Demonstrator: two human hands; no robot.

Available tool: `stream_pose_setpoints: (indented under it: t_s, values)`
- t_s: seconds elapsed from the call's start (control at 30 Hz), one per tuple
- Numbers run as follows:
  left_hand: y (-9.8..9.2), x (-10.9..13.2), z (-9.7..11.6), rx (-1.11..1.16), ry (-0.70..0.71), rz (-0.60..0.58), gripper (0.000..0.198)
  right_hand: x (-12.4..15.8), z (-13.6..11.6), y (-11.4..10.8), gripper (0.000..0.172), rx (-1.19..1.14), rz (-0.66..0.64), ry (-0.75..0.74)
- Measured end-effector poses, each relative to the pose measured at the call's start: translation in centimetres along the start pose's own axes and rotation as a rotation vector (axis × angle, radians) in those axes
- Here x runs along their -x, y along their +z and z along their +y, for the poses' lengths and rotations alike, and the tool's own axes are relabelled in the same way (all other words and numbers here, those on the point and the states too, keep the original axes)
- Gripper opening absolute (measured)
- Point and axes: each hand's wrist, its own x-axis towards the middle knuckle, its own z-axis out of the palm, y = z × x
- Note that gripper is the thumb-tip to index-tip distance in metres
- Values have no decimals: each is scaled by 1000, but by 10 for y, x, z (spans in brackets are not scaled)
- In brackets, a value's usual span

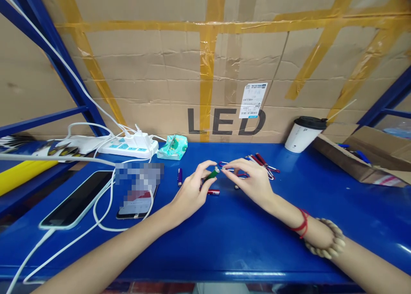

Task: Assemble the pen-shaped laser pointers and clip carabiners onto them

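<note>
My left hand (192,185) is closed round a small green flashlight tube (213,173), its silvery end tilted up and to the right. Close to that end, my right hand (252,180) makes a pinch with thumb and forefinger; whatever sits between the fingertips is too small to make out. Below the tube lies a red tube (213,192), partly hidden by my left hand. A purple tube (180,177) stands or lies to the left. Behind my right hand are several red pieces with carabiner clips (261,160), partly covered.
On the left, two phones (75,202) lie among white cables, with a power strip (126,146) behind. A green tissue pack (173,147) is beside it. At the right back are a lidded paper cup (302,135) and an open cardboard box (353,165). A large carton (160,84) walls the back.
</note>
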Motion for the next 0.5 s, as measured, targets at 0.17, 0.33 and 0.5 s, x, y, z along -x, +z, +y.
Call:
stream_pose_setpoints:
  t_s: [0.17,0.33,0.5]
  values:
    - [1,0,0,-103,16,-58,33,3,-13,-2,11,-31,89,-104]
    - [3,-1,-3,-211,85,-4,23,3,-11,-2,13,-75,69,-152]
    - [3,-1,-4,-231,85,47,23,3,-10,-2,13,-75,68,-203]
